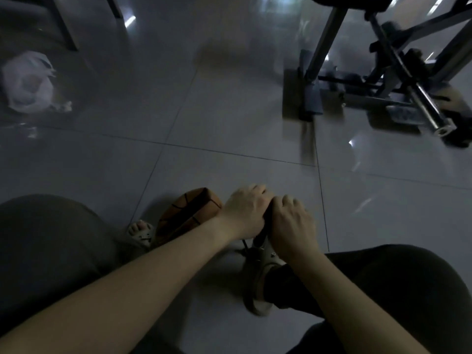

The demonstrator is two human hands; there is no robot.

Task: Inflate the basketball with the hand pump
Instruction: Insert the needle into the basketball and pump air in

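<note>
Wide grey tiled floor (229, 118) fills the shot, glossy and dim, light glinting off it here and there. Top right, a metal-framed machine (383, 80) stands on the tiles, bars crossing, its details smeared by blur. Far left, a white plastic bag (26, 83) lies crumpled on the floor, well apart from the action. Down low, two knees in dark trousers frame the scene, and bare forearms reach forward between them. Now the ball (187, 213): orange-brown with black seams, on the floor just left of the hands, looking soft and dented along its top, with sandalled toes (140, 229) right beside it on the left. The other foot, in a pale shoe (258, 282), sits planted under the right wrist. Both hands are side by side, touching, knuckles up. Left hand (246, 210) has its fingers curled down tight over the black pump handle (265, 226); right hand (292, 226) is wrapped on the same handle just beside it, fingers folded under and clamped. A short stretch of black pump shaft shows below the hands, running down towards the shoe; its base is hidden. A thin dark hose (244, 245) peeks out beneath the left wrist; whether it reaches the ball cannot be seen.
</note>
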